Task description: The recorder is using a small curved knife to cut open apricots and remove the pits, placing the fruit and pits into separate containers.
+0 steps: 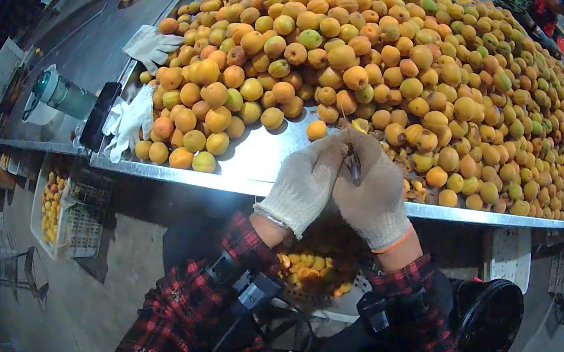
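Observation:
My left hand and my right hand, both in pale knitted gloves, meet above the front edge of a metal table. My right fingers close around a small dark tool, perhaps a knife handle; its working end is hidden. A yellow piece of apricot shows just past the fingertips. What my left fingers grip, if anything, is covered by the gloves. A large heap of whole apricots rises beyond. One loose apricot lies by my left hand. Torn apricot scraps lie right of my right hand.
Below my hands, a white perforated basket holds apricot pieces. White gloves and a dark block lie at the table's left end, near a bottle. A crate stands lower left, a black bucket lower right.

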`<action>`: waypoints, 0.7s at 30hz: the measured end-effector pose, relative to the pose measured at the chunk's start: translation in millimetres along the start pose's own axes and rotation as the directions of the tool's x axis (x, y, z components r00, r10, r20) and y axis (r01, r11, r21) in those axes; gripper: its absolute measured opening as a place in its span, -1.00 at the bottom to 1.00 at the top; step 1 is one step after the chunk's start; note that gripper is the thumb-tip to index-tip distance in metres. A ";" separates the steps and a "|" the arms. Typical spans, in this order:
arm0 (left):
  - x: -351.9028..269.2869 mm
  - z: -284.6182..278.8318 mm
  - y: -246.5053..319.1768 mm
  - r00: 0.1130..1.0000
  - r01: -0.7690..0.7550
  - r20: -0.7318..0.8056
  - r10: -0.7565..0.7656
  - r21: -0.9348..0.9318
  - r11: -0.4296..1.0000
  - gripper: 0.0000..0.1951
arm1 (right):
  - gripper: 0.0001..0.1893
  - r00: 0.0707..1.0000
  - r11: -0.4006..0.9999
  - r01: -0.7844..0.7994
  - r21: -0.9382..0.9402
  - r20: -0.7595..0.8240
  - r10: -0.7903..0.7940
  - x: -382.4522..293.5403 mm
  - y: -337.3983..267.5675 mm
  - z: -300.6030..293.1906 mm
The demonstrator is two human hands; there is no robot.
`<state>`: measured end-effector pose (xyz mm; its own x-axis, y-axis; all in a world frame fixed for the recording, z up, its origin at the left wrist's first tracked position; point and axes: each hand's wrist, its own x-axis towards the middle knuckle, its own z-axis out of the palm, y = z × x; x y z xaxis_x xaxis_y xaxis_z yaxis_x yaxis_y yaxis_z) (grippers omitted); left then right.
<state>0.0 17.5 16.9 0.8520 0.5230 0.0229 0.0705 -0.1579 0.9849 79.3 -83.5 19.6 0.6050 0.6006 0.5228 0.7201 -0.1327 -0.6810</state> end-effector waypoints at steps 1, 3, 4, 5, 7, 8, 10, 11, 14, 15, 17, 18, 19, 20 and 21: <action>1.4 -0.8 -2.3 0.997 -0.075 -0.019 0.076 0.053 0.996 -0.68 | -0.66 0.998 0.998 -0.055 0.003 0.032 0.055 0.6 -1.7 -1.4; 3.3 1.3 -9.4 0.989 -0.144 -0.028 0.148 0.104 0.984 -0.68 | -0.68 0.991 0.993 -0.116 0.000 0.064 0.116 -0.1 -0.7 -3.9; 3.6 2.8 -12.1 0.989 -0.144 -0.034 0.147 0.079 0.986 -0.69 | -0.69 0.988 0.991 -0.131 0.025 0.085 0.128 -0.2 0.2 -5.4; 3.6 3.9 -13.2 0.988 -0.145 -0.041 0.148 0.056 0.988 -0.70 | -0.71 0.985 0.988 -0.144 0.052 0.106 0.138 -0.1 0.3 -6.9; 3.8 9.7 -16.2 0.984 -0.159 -0.075 0.162 0.047 0.986 -0.71 | -0.72 0.978 0.983 -0.180 0.044 0.114 0.174 -1.4 1.9 -7.2; 4.0 11.4 -15.2 0.978 -0.175 -0.111 0.178 0.039 0.984 -0.72 | -0.73 0.971 0.976 -0.214 0.036 0.119 0.208 -1.3 1.4 -7.6; 5.3 10.8 -10.8 0.964 -0.236 -0.110 0.241 0.056 0.970 -0.72 | -0.74 0.971 0.970 -0.224 0.090 0.102 0.215 -0.1 -1.1 -9.9; 6.2 11.6 -10.1 0.948 -0.293 -0.111 0.299 0.070 0.954 -0.72 | -0.76 0.971 0.962 -0.234 0.140 0.089 0.223 -0.5 -0.9 -10.5; 8.0 14.3 -8.8 0.964 -0.242 -0.102 0.246 0.053 0.969 -0.73 | -0.72 0.978 0.967 -0.208 0.149 0.045 0.203 -2.3 -0.1 -8.4; 7.7 14.5 -7.3 0.964 -0.242 -0.103 0.246 0.052 0.969 -0.73 | -0.72 0.978 0.967 -0.207 0.148 0.045 0.203 -2.9 0.8 -8.2; 6.4 14.0 -5.2 0.979 -0.183 -0.082 0.188 0.065 0.981 -0.72 | -0.73 0.987 0.986 -0.159 0.042 0.002 0.160 -5.3 3.3 -6.4; 6.4 14.0 -5.8 0.979 -0.182 -0.083 0.187 0.065 0.981 -0.72 | -0.73 0.987 0.986 -0.160 0.043 0.003 0.160 -6.0 6.9 -4.5; 7.1 14.1 -6.5 0.965 -0.240 -0.084 0.246 0.076 0.968 -0.72 | -0.77 0.989 0.983 -0.142 0.118 -0.024 0.146 -6.0 11.7 -2.6; 7.7 13.0 -7.2 0.949 -0.297 -0.088 0.304 0.087 0.951 -0.72 | -0.81 0.990 0.974 -0.120 0.193 -0.051 0.132 -3.8 10.5 -1.3; 7.9 11.8 -7.3 0.949 -0.295 -0.090 0.302 0.088 0.951 -0.72 | -0.81 0.990 0.973 -0.121 0.195 -0.048 0.132 -3.4 7.0 -2.1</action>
<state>12.4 12.9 7.9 0.7829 0.5242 0.3350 -0.1384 -0.3782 0.9153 83.0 -88.1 14.1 0.7105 0.5394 0.4519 0.5618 -0.0480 -0.8259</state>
